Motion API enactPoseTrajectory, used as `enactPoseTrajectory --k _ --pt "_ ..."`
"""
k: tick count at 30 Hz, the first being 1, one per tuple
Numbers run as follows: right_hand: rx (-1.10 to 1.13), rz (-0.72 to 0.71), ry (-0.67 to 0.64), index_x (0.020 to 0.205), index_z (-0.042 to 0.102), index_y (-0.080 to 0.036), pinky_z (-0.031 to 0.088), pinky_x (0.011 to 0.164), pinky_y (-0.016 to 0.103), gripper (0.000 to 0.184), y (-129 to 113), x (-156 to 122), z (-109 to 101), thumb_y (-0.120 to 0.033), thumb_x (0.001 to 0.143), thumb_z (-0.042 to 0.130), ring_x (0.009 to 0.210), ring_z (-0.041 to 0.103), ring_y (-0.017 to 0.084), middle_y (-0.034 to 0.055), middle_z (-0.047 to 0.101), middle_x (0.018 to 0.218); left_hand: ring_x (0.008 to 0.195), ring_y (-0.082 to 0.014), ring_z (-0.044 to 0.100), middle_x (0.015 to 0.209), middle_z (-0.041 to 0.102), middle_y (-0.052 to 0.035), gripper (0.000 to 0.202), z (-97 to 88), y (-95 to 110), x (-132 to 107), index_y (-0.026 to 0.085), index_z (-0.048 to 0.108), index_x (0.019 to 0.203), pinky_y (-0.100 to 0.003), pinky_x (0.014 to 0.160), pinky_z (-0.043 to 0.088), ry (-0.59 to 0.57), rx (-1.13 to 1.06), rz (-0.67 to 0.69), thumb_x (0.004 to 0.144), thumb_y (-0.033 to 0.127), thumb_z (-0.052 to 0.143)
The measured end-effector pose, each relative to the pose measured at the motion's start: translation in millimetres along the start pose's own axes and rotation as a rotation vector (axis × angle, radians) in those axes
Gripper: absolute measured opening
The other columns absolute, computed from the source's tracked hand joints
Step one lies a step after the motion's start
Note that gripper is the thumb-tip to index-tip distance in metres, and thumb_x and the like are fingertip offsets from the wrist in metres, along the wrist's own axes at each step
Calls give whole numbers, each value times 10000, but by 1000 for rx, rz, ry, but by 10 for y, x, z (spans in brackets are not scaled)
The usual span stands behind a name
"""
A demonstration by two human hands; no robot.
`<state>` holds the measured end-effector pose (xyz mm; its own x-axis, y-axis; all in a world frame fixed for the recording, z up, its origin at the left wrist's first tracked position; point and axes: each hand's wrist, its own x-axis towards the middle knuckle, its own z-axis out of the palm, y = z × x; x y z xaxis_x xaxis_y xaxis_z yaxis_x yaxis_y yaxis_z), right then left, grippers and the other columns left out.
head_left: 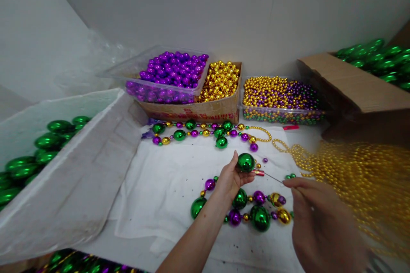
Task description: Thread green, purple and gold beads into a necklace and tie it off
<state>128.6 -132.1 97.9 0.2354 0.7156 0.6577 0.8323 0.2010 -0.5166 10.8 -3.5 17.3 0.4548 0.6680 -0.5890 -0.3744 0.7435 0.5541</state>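
My left hand (232, 179) is closed around a large shiny green ball bead (246, 162), held above the white cloth. Between the fingertips of my right hand (315, 209), which is partly blurred, is pinched a long thin needle (273, 177). Its far end reaches to the green bead; whether it is inside the bead cannot be made out. Under my forearm and hands lies a strand of large green, purple and gold beads (260, 217). Small loose beads (265, 160) and a red tube-like object (258, 172) are close to my left fingers.
Farther back lies another bead strand (179, 135). Behind it stand a clear tub of purple beads (174, 72), a cardboard box of gold beads (192, 113) and a tub of mixed beads (282, 98). A foam box (105, 170) borders the left, gold bead chains (352, 179) the right.
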Motion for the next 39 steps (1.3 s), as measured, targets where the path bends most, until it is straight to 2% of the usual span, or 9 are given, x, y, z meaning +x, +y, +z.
enactPoseTrajectory --k 7,11,19,25,29,39 --pt "59 -39 -19 864 553 -138 454 739 179 115 -63 60 29 -54 859 474 875 556 79 50 606 928 578 -165 617 768 625 -105 479 -18 -9 32 52 581 904 -253 530 514 10 -39 -21 862 515 465" --pt "85 -80 20 894 530 -113 455 774 193 97 -79 86 78 -46 854 473 889 557 89 71 601 916 574 -165 617 768 630 -105 487 -12 -7 37 50 580 908 -244 517 508 16 -40 -23 863 520 461" --pt "10 -161 13 885 549 -135 473 687 180 102 -94 151 171 -89 878 458 835 565 102 63 605 891 561 -148 604 770 631 -98 484 -27 -27 16 67 571 894 -238 516 489 23 -34 -21 866 535 447" --pt "39 -200 -22 979 488 -139 473 649 211 129 21 95 368 -76 877 441 858 585 125 88 599 941 584 -151 607 779 639 -114 456 -103 -74 82 68 583 871 -245 541 486 -39 -52 0 847 516 500" --pt "58 -234 -33 1009 473 -127 475 681 228 178 85 35 444 -42 855 442 907 582 143 107 589 969 555 -142 595 751 637 -120 481 -113 -88 84 59 591 861 -234 517 474 -48 -42 0 854 526 481" --pt "35 -269 -34 989 500 -100 476 708 249 197 204 -45 614 -1 835 428 909 588 156 116 599 963 549 -148 590 796 632 -108 488 -11 -88 44 68 574 890 -248 507 475 -33 -39 0 848 544 476"
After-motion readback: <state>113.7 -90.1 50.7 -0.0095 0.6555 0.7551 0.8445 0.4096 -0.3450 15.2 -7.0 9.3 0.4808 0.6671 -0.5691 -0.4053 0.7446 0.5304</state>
